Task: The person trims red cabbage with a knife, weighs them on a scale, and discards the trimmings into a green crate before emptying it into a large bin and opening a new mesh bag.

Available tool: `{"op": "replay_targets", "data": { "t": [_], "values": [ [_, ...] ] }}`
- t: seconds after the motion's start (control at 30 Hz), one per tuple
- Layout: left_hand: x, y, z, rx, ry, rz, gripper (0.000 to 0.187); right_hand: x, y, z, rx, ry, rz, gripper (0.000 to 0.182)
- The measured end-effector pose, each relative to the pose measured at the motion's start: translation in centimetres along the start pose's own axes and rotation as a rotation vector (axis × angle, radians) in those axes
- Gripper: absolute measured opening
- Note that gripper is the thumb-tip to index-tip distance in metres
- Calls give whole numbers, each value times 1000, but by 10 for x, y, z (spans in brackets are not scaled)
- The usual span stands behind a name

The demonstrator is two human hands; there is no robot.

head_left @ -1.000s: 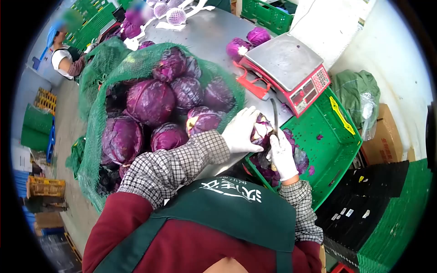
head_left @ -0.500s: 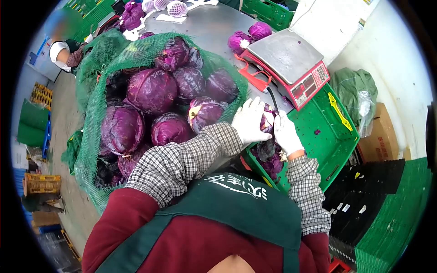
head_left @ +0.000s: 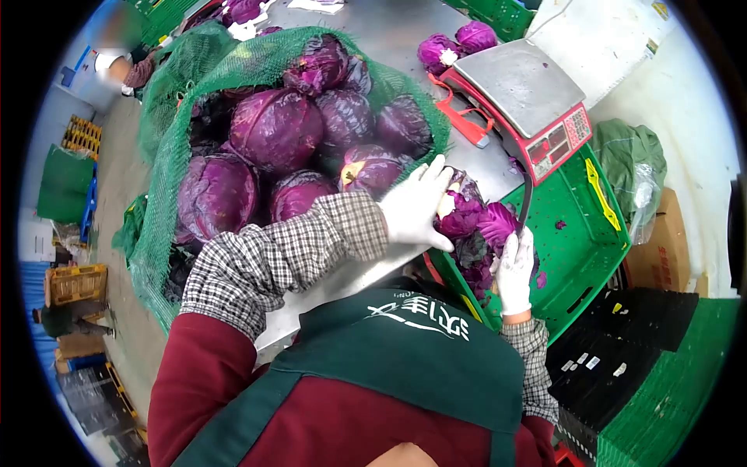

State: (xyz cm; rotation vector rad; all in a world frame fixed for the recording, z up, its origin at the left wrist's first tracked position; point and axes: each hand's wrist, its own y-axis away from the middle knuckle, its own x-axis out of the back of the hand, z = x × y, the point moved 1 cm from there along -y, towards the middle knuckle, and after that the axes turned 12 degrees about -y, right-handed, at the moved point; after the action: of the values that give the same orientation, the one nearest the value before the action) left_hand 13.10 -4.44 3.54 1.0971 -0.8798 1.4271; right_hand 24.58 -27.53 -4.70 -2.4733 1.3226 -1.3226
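My left hand (head_left: pixel 420 206), in a white glove, is against the left side of a red cabbage (head_left: pixel 459 208), steadying it with fingers around its edge. A loose purple leaf (head_left: pixel 499 226) stands off the cabbage toward my right hand (head_left: pixel 515 272). That gloved hand is closed on a knife whose dark, curved blade (head_left: pixel 527 204) points up and away from me; its handle is hidden in the fist. Trimmed leaves (head_left: pixel 475 265) are piled below in the near corner of a green crate (head_left: pixel 572 257).
A green mesh sack (head_left: pixel 159 226) full of red cabbages (head_left: pixel 276 128) lies on the metal table at left. A red scale (head_left: pixel 521 89) stands behind the crate, with a red-orange peeler-like tool (head_left: pixel 464 121) beside it. Two cabbages (head_left: pixel 475 36) sit behind. Another person (head_left: pixel 117 66) is far left.
My right hand has moved away from the cabbage, down and right, with the knife. A purple leaf now stands off the cabbage's right side. The view has shifted slightly.
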Motion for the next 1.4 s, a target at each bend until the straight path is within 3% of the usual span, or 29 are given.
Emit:
{"op": "replay_targets", "data": {
  "t": [0.07,0.1,0.17,0.27,0.33,0.43,0.53,0.57,0.6,0.63,0.67,0.7,0.77,0.83,0.9,0.97,1.0,1.03,1.07,1.13,1.2,1.3,1.4],
  "values": [
    [5,-1,16,105,51,-6,116,-4,-1,-14,-449,-406,-15,43],
    [-3,-2,19,182,125,100,113,-9,5,-4,-497,-422,12,43],
    [-8,-9,12,161,137,110,109,-10,15,6,-635,-422,90,43],
    [-17,-1,-4,50,232,143,106,9,17,15,-996,-563,292,44],
    [-19,9,-3,-7,197,154,105,51,43,41,-1118,-627,351,49],
    [-16,15,-9,-118,93,124,102,106,95,88,-843,-296,211,58],
    [-15,1,-13,-134,50,44,104,128,63,42,-817,-340,88,52],
    [-8,-8,-14,-163,55,-7,107,122,31,9,-826,-300,15,51],
    [1,-19,-15,-188,64,-88,109,108,5,-14,-531,-487,-10,52],
    [9,-30,-15,-212,74,-169,111,91,-18,-33,-538,-437,-83,53],
    [9,-44,-18,-283,10,-195,115,58,-28,-23,-384,-542,-62,54],
    [12,-55,-19,-368,-21,-203,120,55,-57,-66,-305,-729,-69,54],
    [21,-63,-20,-419,-21,-212,126,31,-83,-72,-392,-522,-287,60],
    [20,-60,-22,-351,58,-219,128,0,-91,-68,-84,-590,-197,52],
    [6,-51,-32,-324,-32,-87,124,-15,-89,-49,-92,-491,-234,43],
    [6,-28,-26,-129,106,-105,121,-9,-97,-55,-115,-373,-296,34],
    [2,-23,-19,-125,171,-60,119,6,-100,-72,-140,-307,-327,31],
    [-16,-11,-9,-46,71,148,114,13,-105,-83,-164,-240,-355,28],
    [-22,-7,6,47,109,202,112,0,-98,-65,-3,-226,-205,21],
    [-25,-10,23,173,175,228,109,-1,-101,-52,-38,-133,-198,18],
    [-26,-11,21,172,160,218,106,15,-100,-54,-124,-105,-114,14],
    [-36,-6,-3,148,303,232,108,14,-67,23,-274,-4,-31,15],
    [-36,-8,-5,142,284,190,107,33,20,106,-554,-122,150,13]
  ]
}}
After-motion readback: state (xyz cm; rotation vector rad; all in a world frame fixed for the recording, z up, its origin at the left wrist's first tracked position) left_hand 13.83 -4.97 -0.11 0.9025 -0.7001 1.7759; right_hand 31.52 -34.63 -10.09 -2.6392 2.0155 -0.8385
